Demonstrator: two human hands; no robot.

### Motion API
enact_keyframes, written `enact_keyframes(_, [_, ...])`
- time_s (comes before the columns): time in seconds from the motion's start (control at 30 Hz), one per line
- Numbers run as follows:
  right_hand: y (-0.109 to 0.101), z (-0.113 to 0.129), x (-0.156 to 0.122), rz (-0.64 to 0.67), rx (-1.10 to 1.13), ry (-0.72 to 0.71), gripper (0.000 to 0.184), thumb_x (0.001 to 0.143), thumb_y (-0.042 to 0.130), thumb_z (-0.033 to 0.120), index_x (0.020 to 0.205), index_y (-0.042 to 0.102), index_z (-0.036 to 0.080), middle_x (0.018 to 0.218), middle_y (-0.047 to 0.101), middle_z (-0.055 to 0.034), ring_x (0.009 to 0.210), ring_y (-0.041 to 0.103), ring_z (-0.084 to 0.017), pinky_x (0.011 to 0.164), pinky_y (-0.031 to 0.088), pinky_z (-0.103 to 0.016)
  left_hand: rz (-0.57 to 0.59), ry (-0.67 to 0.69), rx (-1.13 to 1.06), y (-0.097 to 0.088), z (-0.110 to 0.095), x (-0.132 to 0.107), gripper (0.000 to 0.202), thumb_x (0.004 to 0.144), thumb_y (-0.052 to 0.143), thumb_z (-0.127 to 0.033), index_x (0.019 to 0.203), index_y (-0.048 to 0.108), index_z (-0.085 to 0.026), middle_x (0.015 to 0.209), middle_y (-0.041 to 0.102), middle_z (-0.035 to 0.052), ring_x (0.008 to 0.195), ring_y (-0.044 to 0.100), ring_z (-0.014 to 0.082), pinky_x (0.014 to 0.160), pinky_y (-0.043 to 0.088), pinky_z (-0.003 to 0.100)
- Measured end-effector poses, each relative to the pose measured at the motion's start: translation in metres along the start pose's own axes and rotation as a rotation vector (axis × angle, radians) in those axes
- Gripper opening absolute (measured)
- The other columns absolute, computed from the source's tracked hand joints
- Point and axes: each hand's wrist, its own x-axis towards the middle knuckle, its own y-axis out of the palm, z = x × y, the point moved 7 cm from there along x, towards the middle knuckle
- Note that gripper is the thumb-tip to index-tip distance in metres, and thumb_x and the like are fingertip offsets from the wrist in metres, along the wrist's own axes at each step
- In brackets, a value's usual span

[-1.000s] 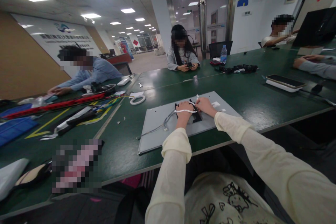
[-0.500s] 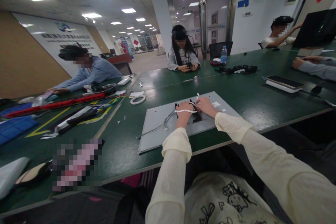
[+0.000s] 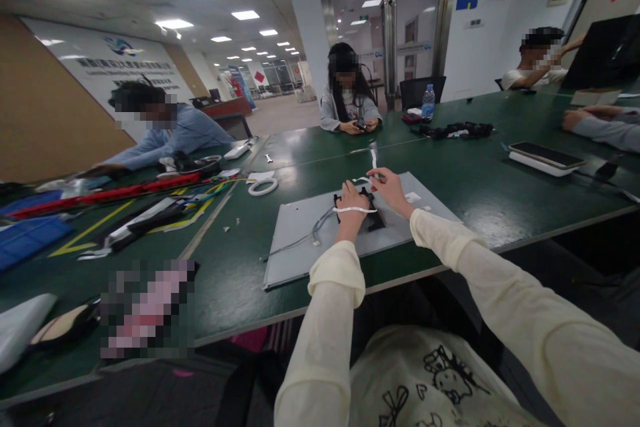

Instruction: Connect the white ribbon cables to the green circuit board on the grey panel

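Observation:
A grey panel point(image 3: 300, 253) lies on the green table point(image 3: 480, 187) in front of me. A black bracket point(image 3: 373, 217) and a thin grey cable point(image 3: 305, 237) rest on it. My left hand point(image 3: 351, 201) presses down on the black bracket, fingers curled, a white band across its wrist. My right hand point(image 3: 391, 190) is raised just above the panel and pinches a white strip point(image 3: 373, 159) that stands upward from its fingers.
A roll of white tape point(image 3: 263, 187) lies left of the panel. Red, blue and yellow parts point(image 3: 110, 200) crowd the left. A phone on a white box point(image 3: 545, 157), a water bottle point(image 3: 428, 102) and black cables point(image 3: 457, 130) sit farther back. Other people sit around the table.
My right hand has lifted off the panel and pulled the white strip upward. My left hand stayed on the black bracket.

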Motion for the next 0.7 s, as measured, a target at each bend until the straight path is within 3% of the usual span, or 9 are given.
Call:
enact_keyframes(0.2, [0.014, -0.014, -0.001, 0.092, -0.050, 0.019, 0.023, 0.080, 0.055, 0.027, 0.097, 0.066, 0.016, 0.097, 0.067, -0.0069, 0.061, 0.062, -0.012, 0.062, 0.054, -0.026, -0.019, -0.014, -0.004, 0.002, 0.001, 0.000, 0.068, 0.088, 0.033, -0.029, 0.151, 0.020, -0.005, 0.156, 0.024, 0.0183, 0.126, 0.052, 0.0275, 0.103, 0.042, 0.040])
enact_keyframes(0.43, [0.012, -0.023, -0.006, 0.130, -0.401, -0.031, 0.020, 0.075, 0.057, 0.010, 0.089, 0.069, 0.015, 0.098, 0.068, -0.0076, 0.084, 0.064, -0.017, 0.085, 0.051, -0.032, 0.027, 0.019, -0.009, 0.004, 0.000, 0.000, 0.064, 0.089, 0.033, -0.029, 0.150, 0.025, -0.011, 0.156, 0.028, 0.0122, 0.125, 0.052, 0.0275, 0.104, 0.041, 0.041])
enact_keyframes(0.7, [0.007, -0.020, -0.013, 0.154, -0.462, 0.021, 0.030, 0.070, 0.054, 0.004, 0.093, 0.069, 0.016, 0.100, 0.068, -0.0065, 0.080, 0.064, -0.016, 0.086, 0.049, -0.031, 0.017, 0.009, -0.036, -0.001, 0.000, -0.001, 0.055, 0.090, 0.035, -0.025, 0.144, 0.037, -0.011, 0.149, 0.041, 0.0165, 0.123, 0.053, 0.0285, 0.101, 0.042, 0.041])
